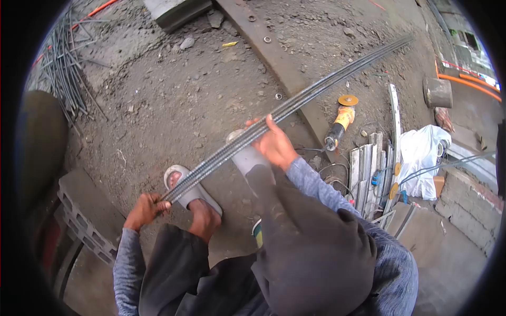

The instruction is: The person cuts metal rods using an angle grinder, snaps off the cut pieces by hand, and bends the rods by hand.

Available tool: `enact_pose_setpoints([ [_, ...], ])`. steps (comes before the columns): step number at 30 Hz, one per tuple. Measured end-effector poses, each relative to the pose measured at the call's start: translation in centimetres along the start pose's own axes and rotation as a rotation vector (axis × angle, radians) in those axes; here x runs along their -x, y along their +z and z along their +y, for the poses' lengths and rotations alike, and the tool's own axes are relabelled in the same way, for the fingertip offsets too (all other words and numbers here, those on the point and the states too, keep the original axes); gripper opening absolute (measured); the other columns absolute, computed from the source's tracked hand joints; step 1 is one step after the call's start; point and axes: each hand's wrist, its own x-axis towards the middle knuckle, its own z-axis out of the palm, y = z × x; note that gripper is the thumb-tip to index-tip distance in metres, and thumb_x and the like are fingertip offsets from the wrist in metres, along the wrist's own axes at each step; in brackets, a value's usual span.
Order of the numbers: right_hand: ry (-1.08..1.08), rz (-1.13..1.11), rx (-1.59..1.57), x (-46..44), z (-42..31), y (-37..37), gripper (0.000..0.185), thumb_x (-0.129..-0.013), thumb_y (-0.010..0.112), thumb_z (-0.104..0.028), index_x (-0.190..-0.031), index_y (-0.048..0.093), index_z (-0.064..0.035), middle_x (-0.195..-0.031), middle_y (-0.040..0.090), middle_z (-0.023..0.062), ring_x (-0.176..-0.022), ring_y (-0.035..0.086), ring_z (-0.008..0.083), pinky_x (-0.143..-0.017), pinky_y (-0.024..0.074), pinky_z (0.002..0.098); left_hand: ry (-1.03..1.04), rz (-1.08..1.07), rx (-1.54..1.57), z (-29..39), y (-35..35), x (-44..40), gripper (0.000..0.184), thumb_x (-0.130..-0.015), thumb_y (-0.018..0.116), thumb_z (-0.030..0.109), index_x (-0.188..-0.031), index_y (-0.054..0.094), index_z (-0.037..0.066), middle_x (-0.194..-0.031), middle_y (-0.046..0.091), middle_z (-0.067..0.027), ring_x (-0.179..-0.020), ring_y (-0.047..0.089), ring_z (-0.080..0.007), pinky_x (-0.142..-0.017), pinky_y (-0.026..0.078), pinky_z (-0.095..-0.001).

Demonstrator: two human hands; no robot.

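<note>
A bundle of several thin ribbed steel bars (316, 90) runs slantwise from the lower left to the upper right, above the dirt ground. At its lower left end my left hand (145, 209) is closed round the bars. Nearer the middle of the bundle, my right hand (274, 143) supports the bars from beneath, its thumb up against them and its other fingers mostly hidden behind. To the right of that hand an angle grinder (340, 124) with a round yellow disc lies on the ground.
More bars (66, 73) lie in a pile at the upper left. Hollow blocks (87, 226) stand at lower left. A long flat plank (284, 73) crosses the ground. Metal strips (369, 168), a white plastic bag (419, 158) and a metal cylinder (438, 93) are at right.
</note>
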Motion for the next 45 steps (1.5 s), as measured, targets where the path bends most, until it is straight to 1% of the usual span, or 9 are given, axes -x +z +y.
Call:
enact_pose_setpoints([
  [9, 0.167, -0.01, 0.011, -2.9, 0.8, -1.5, 0.05, -0.104, 0.047, -0.048, -0.121, 0.054, -0.0012, -0.132, 0.06, 0.0185, -0.124, 0.058, 0.0309, -0.11, 0.0443, 0.0525, 0.034, 0.05, -0.024, -4.9, 0.6, -5.9, 0.04, -0.08, 0.082, 0.038, -0.086, 0.073, 0.0, -0.066, 0.066, -0.0093, -0.064, 0.059, -0.0164, -0.064, 0.048, -0.0383],
  [12, 0.353, 0.121, 0.415, -1.8, -1.4, -1.7, 0.069, -0.1, 0.056, -0.054, -0.132, 0.049, 0.0069, -0.133, 0.06, 0.0228, -0.127, 0.057, 0.0305, -0.111, 0.0437, 0.049, 0.104, 0.058, -0.053, -5.6, 0.8, -7.1, 0.053, -0.079, 0.08, 0.049, -0.099, 0.075, 0.001, -0.077, 0.07, -0.0151, -0.072, 0.065, -0.0221, -0.069, 0.049, -0.0404],
  [13, 0.444, 0.201, 0.732, -1.0, -3.0, -0.8, 0.068, -0.098, 0.059, -0.053, -0.125, 0.056, 0.0089, -0.118, 0.068, 0.0214, -0.111, 0.066, 0.0295, -0.101, 0.0518, 0.0445, 0.152, 0.061, -0.035, -5.2, 0.9, -7.4, 0.059, -0.078, 0.079, 0.054, -0.105, 0.075, 0.002, -0.082, 0.072, -0.0176, -0.077, 0.068, -0.0247, -0.072, 0.05, -0.0413],
  [15, 0.254, 0.226, 1.437, -0.6, -5.1, 0.3, 0.049, -0.097, 0.061, -0.045, -0.103, 0.07, 0.0033, -0.095, 0.073, 0.0125, -0.079, 0.068, 0.022, -0.075, 0.0539, 0.0374, 0.24, 0.071, 0.079, -4.8, 1.9, -8.0, 0.059, -0.083, 0.074, 0.055, -0.122, 0.073, 0.011, -0.099, 0.075, -0.0155, -0.09, 0.071, -0.0282, -0.081, 0.052, -0.0427],
  [17, -0.375, 0.122, 1.877, -0.4, -6.4, 2.0, 0.037, -0.097, 0.063, -0.037, -0.103, 0.07, -0.001, -0.093, 0.071, 0.009, -0.082, 0.065, 0.019, -0.079, 0.0519, 0.0348, 0.214, 0.188, 0.058, -5.6, 3.3, -8.4, 0.053, -0.081, 0.078, 0.048, -0.114, 0.073, 0.008, -0.098, 0.075, -0.0162, -0.089, 0.071, -0.0308, -0.079, 0.052, -0.0443],
  [21, -0.498, -0.194, 2.262, -3.5, -9.9, 4.2, 0.037, -0.096, 0.065, -0.03, -0.117, 0.067, 0.0004, -0.117, 0.069, 0.0167, -0.107, 0.064, 0.0305, -0.096, 0.0483, 0.0395, 0.181, 0.324, 0.078, -4.7, 4.1, -7.2, 0.044, -0.077, 0.082, 0.04, -0.098, 0.076, 0.003, -0.09, 0.073, -0.0191, -0.087, 0.07, -0.0352, -0.075, 0.051, -0.0457],
  [23, -0.253, -0.329, 2.242, -5.7, -11.0, 3.3, 0.036, -0.094, 0.066, -0.03, -0.114, 0.068, 0.0009, -0.115, 0.07, 0.018, -0.104, 0.066, 0.0315, -0.095, 0.0487, 0.0408, 0.226, 0.363, 0.07, -5.0, 4.3, -7.2, 0.044, -0.075, 0.083, 0.04, -0.098, 0.076, 0.003, -0.09, 0.072, -0.019, -0.087, 0.069, -0.0363, -0.076, 0.051, -0.0454],
  [29, 0.25, -0.419, 2.273, -9.3, -11.2, 5.1, 0.034, -0.091, 0.07, -0.029, -0.097, 0.069, 0.0048, -0.082, 0.068, 0.0074, -0.082, 0.06, 0.0155, -0.081, 0.0496, 0.034, 0.272, 0.347, 0.089, -5.8, 3.9, -7.3, 0.043, -0.077, 0.081, 0.04, -0.098, 0.076, 0.003, -0.086, 0.072, -0.0197, -0.084, 0.069, -0.0378, -0.074, 0.051, -0.0467],
  [45, 0.173, -0.394, 2.183, -9.0, -8.0, 4.6, 0.033, -0.093, 0.07, -0.027, -0.09, 0.068, 0.0063, -0.076, 0.059, 0.0006, -0.073, 0.05, 0.0103, -0.069, 0.0443, 0.0286, 0.236, 0.335, 0.124, -8.5, 3.5, -6.6, 0.049, -0.079, 0.079, 0.045, -0.099, 0.076, 0.0, -0.089, 0.073, -0.0214, -0.086, 0.071, -0.0366, -0.075, 0.053, -0.0453],
])
